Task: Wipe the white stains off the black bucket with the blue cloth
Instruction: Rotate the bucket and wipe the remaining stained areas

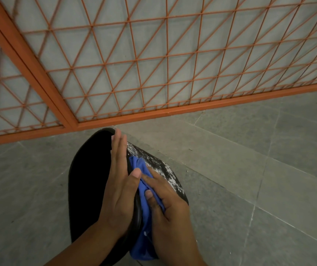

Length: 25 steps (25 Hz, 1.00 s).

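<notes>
Black bucket [88, 179] sat on grey tiled floor [249, 160], smooth round rim dark, outer wall speckled with flaky white stains [159, 166]. Left hand [119, 181] lay flat, fingers straight, along rim. Right hand [165, 200] pressed crumpled soft blue cloth [144, 217] against stained wall, thumb curled into folds. Orange wire-mesh fence [153, 64] stood behind. No writing readable.

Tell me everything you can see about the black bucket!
The black bucket lies tipped on its side on the grey floor, its dark opening facing left. It looks like plastic with a rounded rim. White stains speckle its outside. The left hand rests flat on the rim; the right hand presses a blue cloth against it.
</notes>
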{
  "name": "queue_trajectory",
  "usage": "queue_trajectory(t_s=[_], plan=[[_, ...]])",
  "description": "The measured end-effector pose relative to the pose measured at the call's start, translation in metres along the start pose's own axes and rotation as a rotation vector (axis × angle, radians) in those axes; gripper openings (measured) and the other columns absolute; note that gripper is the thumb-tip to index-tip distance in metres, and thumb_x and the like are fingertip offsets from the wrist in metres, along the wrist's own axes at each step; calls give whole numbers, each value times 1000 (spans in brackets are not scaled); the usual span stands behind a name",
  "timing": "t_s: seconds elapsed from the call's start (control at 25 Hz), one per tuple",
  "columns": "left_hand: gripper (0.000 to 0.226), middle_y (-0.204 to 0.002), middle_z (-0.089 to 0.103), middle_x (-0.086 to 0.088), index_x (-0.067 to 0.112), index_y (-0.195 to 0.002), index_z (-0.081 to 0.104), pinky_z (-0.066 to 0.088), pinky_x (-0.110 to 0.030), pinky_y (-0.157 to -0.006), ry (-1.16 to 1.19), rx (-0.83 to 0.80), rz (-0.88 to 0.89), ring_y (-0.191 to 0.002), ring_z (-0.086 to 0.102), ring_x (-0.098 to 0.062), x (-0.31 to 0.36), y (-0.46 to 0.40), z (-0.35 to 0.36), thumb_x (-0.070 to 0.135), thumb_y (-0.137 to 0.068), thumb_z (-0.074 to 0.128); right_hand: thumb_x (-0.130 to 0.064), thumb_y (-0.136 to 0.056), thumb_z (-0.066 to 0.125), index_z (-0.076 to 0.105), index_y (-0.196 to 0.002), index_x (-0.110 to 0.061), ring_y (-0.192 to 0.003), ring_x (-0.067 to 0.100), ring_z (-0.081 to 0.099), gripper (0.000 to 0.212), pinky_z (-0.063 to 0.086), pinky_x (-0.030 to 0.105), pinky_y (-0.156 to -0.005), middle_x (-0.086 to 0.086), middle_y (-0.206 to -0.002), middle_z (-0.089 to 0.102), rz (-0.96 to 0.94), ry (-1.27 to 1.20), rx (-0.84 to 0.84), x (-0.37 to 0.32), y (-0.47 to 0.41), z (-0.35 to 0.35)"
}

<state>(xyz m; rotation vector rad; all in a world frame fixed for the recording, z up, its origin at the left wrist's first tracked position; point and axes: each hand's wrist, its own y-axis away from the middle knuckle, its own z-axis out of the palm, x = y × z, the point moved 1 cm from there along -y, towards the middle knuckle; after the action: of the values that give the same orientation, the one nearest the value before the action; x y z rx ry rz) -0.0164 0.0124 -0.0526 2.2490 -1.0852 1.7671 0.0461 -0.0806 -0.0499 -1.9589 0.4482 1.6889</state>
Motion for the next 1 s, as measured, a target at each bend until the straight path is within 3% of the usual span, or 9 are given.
queue_trajectory(t_s=[0.08, 0.2, 0.28, 0.44, 0.56, 0.68, 0.76, 0.88, 1.0], plan=[[63, -158, 2, 26, 36, -148, 9, 8, -10, -115, -34, -41, 27, -147, 2, 3, 4, 1, -2, 42, -90, 31, -48, -77, 40, 47, -108, -63, -123, -13, 37, 35, 29, 7, -102, -42, -131, 31, 1, -33, -6, -2, 4, -1], [66, -160, 6, 22, 20, -151, 16, 7, -17, -118, -138, -65, 103, -149, 4, -5, -2, -1, -12, 47, -93, 34, -40, -82, 44, 48, -113, -53, -123, -13, 37, 35, 29, 5, -101, -40, -132, 30, -19, 7, 3, 12, 3, -3], [73, -161, 10, 18, 9, -150, 22, 4, -23, -120, -217, -49, 147, -150, 7, -12, -4, -1, -15, 58, -96, 26, -29, -85, 48, 50, -114, -51, -123, -13, 36, 36, 30, 10, -104, -46, -129, 29, 6, 50, 59, 24, 4, -6], [70, -160, 16, 16, 6, -149, 25, 4, -25, -120, -221, -7, 171, -150, 12, -14, -2, 2, -14, 54, -99, 21, -3, -85, 52, 55, -108, -53, -127, -10, 32, 55, 30, 4, -99, -48, -127, 32, -4, 55, 65, 16, 17, 1], [60, -158, 16, 22, 12, -149, 23, 5, -23, -120, -166, 23, 124, -149, 10, -9, -4, -2, -11, 46, -99, 28, -12, -84, 49, 59, -110, -46, -125, -8, 38, 43, 32, 5, -98, -30, -129, 48, -70, -22, 5, 4, 3, 2], [57, -159, 15, 15, 9, -149, 21, 1, -23, -120, -232, -5, 149, -149, 9, -9, -4, -7, -8, 29, -96, 27, -19, -84, 46, 63, -109, -32, -121, -10, 41, 33, 34, 13, -103, -44, -123, 40, 23, -7, 48, 19, -9, -8], [57, -161, 16, 11, 8, -149, 22, 2, -26, -120, -243, -36, 188, -150, 10, -11, -1, -4, -4, 27, -96, 26, -12, -85, 47, 62, -111, -33, -125, -9, 37, 37, 35, 10, -100, -46, -126, 31, 27, -9, 83, 15, 2, -8], [54, -159, 16, 20, 18, -148, 23, 8, -29, -121, -164, -44, 172, -149, 11, -10, 0, -3, -5, 34, -97, 30, -3, -83, 50, 61, -110, -41, -126, -10, 31, 47, 33, -2, -89, -32, -131, 43, -37, -97, 19, -2, 6, -3], [55, -158, 18, 20, 16, -147, 26, 12, -32, -121, -139, -27, 130, -149, 12, -9, -3, -6, -13, 31, -94, 31, -2, -88, 48, 61, -115, -18, -126, -2, 37, 34, 32, 2, -96, -10, -134, 47, -38, 12, -51, 13, -15, -6]])
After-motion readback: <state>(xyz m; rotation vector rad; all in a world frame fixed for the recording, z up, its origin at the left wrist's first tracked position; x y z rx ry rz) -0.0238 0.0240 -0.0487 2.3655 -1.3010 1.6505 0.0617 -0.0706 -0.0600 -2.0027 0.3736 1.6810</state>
